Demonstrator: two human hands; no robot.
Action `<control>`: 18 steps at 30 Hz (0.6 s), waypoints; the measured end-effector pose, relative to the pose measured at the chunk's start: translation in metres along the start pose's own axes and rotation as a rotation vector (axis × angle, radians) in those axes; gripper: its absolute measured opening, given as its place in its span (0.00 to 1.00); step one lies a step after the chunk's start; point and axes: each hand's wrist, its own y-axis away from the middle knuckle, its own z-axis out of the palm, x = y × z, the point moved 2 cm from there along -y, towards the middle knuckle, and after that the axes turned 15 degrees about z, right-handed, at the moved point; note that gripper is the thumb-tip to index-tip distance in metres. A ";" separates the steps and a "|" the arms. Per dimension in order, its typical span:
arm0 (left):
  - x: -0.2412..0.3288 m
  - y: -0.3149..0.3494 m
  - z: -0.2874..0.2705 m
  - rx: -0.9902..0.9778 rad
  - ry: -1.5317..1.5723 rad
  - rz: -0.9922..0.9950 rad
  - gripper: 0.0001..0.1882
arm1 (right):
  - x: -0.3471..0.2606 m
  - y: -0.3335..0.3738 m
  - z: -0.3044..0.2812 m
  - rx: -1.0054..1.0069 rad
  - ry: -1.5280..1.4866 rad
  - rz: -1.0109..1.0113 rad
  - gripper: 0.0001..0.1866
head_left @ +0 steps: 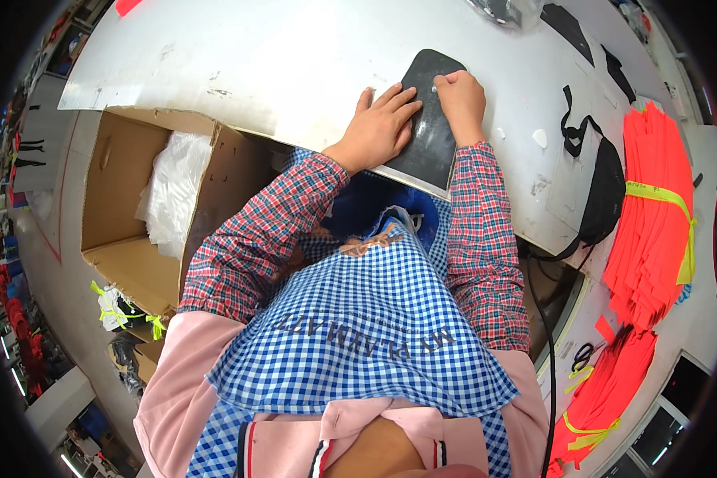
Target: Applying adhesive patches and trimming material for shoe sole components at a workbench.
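Observation:
A dark, flat panel with a rounded far end (424, 147) lies on the white table at its near edge, lengthwise away from me. My left hand (378, 127) rests flat at the panel's left side, its fingers stretched out and the fingertips reaching onto the dark surface. Over the panel's right side, my right hand (462, 99) is closed in a pinch. A tiny pale spot shows at its fingertips, too small to name.
An open cardboard box (135, 135) with clear plastic bags (175, 187) stands left of the table. A black pouch with straps (601, 191) lies to the right. Beyond it are tied bundles of orange-red fabric strips (649, 223) and black-handled scissors (583, 357). A black cable (551, 358) hangs beside my right arm.

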 end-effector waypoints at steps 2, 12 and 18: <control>0.000 0.000 -0.001 -0.008 0.001 0.000 0.23 | 0.000 -0.006 -0.001 -0.098 0.027 0.040 0.18; 0.002 0.000 -0.002 -0.017 0.021 -0.017 0.23 | -0.005 -0.014 -0.005 -0.257 0.048 0.125 0.20; 0.001 -0.001 -0.003 -0.015 0.012 -0.013 0.23 | 0.004 0.008 -0.022 -0.170 -0.210 0.076 0.14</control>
